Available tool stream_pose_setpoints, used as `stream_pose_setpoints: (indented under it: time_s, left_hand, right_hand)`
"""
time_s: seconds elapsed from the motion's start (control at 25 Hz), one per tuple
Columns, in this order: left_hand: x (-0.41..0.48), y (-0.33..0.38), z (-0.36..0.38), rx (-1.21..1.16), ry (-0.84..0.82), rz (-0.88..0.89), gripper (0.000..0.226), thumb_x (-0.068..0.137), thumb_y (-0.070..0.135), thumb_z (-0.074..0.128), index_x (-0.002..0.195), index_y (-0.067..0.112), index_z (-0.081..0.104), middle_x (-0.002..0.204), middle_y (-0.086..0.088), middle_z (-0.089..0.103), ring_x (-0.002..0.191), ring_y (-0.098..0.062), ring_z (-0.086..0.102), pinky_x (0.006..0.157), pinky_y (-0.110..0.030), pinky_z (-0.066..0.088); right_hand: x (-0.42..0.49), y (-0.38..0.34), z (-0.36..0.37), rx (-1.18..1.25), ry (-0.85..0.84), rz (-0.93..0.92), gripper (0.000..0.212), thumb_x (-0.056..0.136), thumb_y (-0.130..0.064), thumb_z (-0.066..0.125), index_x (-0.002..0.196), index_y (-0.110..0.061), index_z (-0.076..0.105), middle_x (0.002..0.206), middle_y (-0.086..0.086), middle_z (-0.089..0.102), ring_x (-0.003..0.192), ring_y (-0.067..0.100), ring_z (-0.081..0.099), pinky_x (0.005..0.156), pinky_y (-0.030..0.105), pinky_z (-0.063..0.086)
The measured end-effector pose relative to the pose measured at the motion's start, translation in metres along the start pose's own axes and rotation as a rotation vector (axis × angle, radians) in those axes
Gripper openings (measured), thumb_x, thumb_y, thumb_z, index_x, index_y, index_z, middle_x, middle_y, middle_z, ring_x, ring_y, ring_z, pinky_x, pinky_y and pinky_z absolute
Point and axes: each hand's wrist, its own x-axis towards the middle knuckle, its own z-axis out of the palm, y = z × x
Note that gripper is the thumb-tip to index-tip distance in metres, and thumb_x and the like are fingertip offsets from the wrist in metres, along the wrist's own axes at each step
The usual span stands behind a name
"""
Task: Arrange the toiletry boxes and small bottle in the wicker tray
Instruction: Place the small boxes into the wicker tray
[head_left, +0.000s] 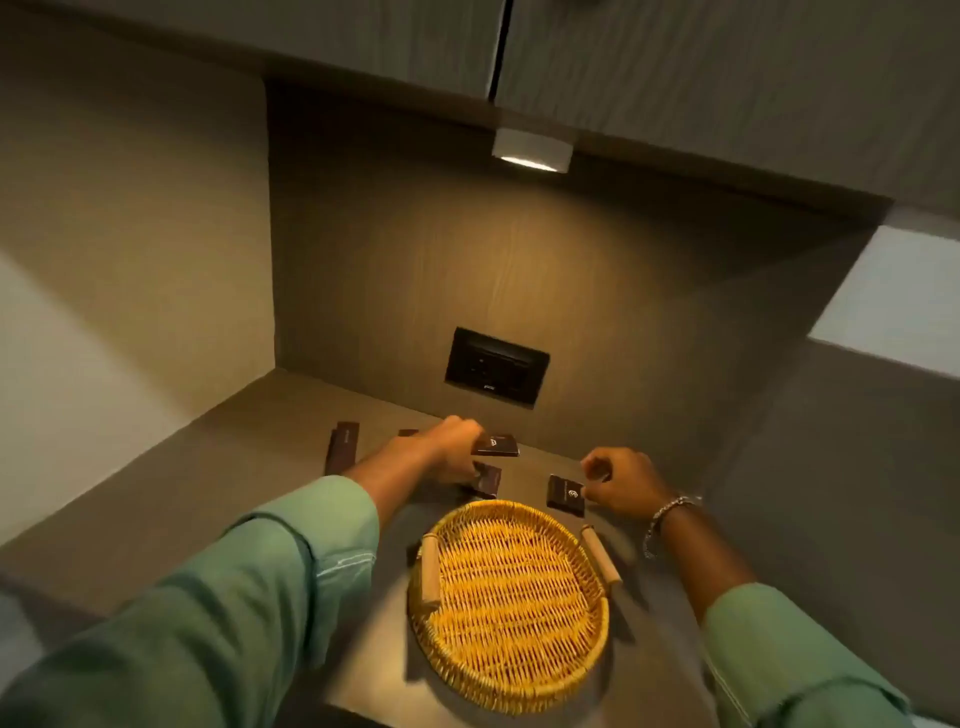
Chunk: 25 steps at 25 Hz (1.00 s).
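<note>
A round wicker tray (511, 670) with two wooden handles sits on the counter in front of me, with nothing in it. Behind it lie several dark toiletry boxes. My left hand (449, 447) grips a square dark box (496, 445) lifted just above the counter, and another dark box (487, 479) lies right under that hand. My right hand (621, 480) pinches the edge of a square dark box (565, 494) by the tray's far right rim. A long dark box (343, 446) lies at the far left, with a small box (408, 433) partly hidden behind my left wrist. I see no bottle.
The counter (208, 519) sits in a wooden niche with a side wall on the left and a back panel holding a black socket plate (496, 366). Cabinets with a small lamp (531, 151) hang overhead. A pale surface (893, 306) shows at the right.
</note>
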Motion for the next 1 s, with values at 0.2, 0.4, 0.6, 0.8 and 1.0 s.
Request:
stream_pose_setpoints:
  time_s: [0.2,0.4,0.6,0.8,1.0]
  left_hand:
    - [0.028,-0.011,0.022,0.168,-0.163,-0.001,0.036,0.083,0.017,0.068,0.117,0.02,0.056,0.116,-0.008,0.061,0.109,-0.027,0.059,0.091,-0.039,0.049]
    - [0.037,-0.015,0.029,0.16,-0.108,0.035,0.049,0.078,0.014,0.075,0.123,0.015,0.055,0.123,-0.012,0.059,0.113,-0.03,0.056,0.089,-0.037,0.049]
    - [0.026,0.002,-0.012,0.158,-0.109,0.2,0.057,0.075,0.011,0.076,0.126,0.015,0.05,0.125,-0.009,0.05,0.115,-0.026,0.05,0.094,-0.036,0.047]
    - [-0.006,0.026,-0.019,0.27,-0.246,0.42,0.058,0.068,0.018,0.08,0.12,0.022,0.053,0.12,-0.003,0.048,0.109,-0.019,0.042,0.088,-0.036,0.046]
    - [-0.032,0.036,0.013,0.435,-0.414,0.593,0.061,0.066,0.021,0.082,0.12,0.021,0.053,0.115,-0.002,0.048,0.106,-0.021,0.047,0.087,-0.035,0.046]
  right_hand:
    - [0.036,0.008,0.021,-0.039,-0.234,0.117,0.066,0.071,-0.006,0.076,0.13,-0.01,0.048,0.13,0.012,0.054,0.119,0.031,0.053,0.093,0.038,0.048]
    - [0.05,0.013,0.034,-0.209,-0.216,0.137,0.054,0.068,-0.015,0.08,0.117,-0.018,0.057,0.117,0.009,0.062,0.102,0.024,0.059,0.081,0.033,0.053]
    - [0.029,-0.014,0.007,-0.119,0.012,-0.009,0.064,0.068,-0.02,0.08,0.125,-0.018,0.051,0.12,0.012,0.057,0.102,0.024,0.057,0.081,0.031,0.051]
    - [-0.049,-0.047,-0.011,-0.129,0.019,-0.06,0.089,0.06,-0.042,0.082,0.136,-0.029,0.037,0.109,0.003,0.057,0.089,0.016,0.056,0.063,0.021,0.047]
    - [-0.128,-0.057,0.03,-0.193,-0.066,0.099,0.091,0.058,-0.048,0.081,0.135,-0.029,0.036,0.118,0.008,0.06,0.095,0.022,0.059,0.076,0.036,0.056]
